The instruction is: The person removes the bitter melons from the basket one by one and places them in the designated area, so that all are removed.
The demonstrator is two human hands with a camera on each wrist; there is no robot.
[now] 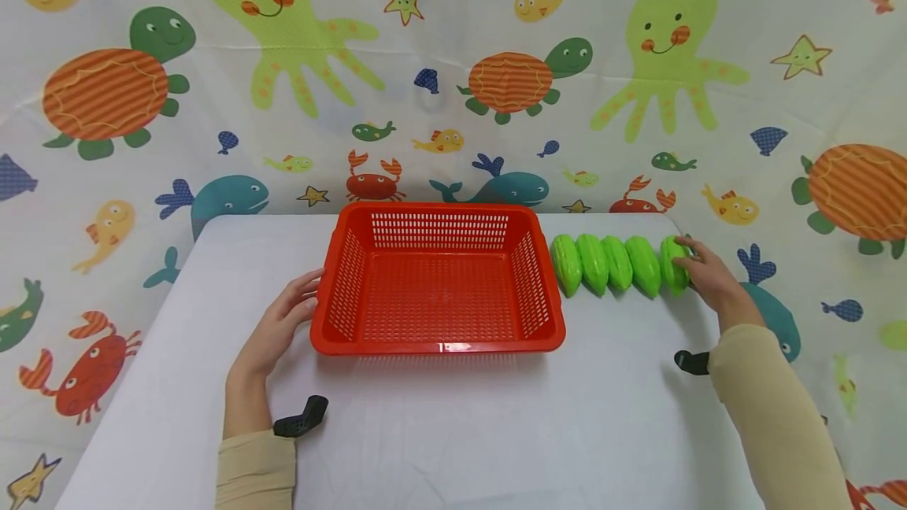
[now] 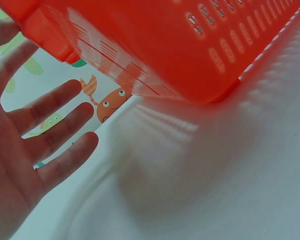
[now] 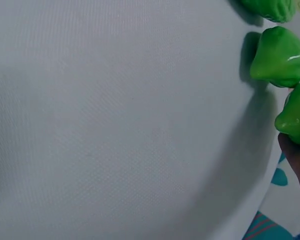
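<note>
A red plastic basket (image 1: pixel 439 348) with slotted walls stands on the white table, nothing inside it. At its left side is my left hand (image 1: pixel 283 313), fingers extended and spread, fingertips right at the rim; the left wrist view shows the palm (image 2: pixel 15 165) beside the basket wall (image 2: pixel 155 50). To the right of the basket, several green, ridged, tapering vegetable-like pieces (image 1: pixel 619 264) lie in a row. My right hand (image 1: pixel 712 274) grips the rightmost green piece (image 1: pixel 673 266) from its right side. The right wrist view shows the thumb (image 3: pixel 296 162) against this piece (image 3: pixel 296 120).
Behind the table hangs a white cloth (image 1: pixel 453 14) printed with sea animals. The table's right edge (image 3: pixel 262 205) runs close beside the right hand. A black wrist-worn device (image 1: pixel 301 418) juts from the left wrist, another black one (image 1: pixel 690 362) from the right.
</note>
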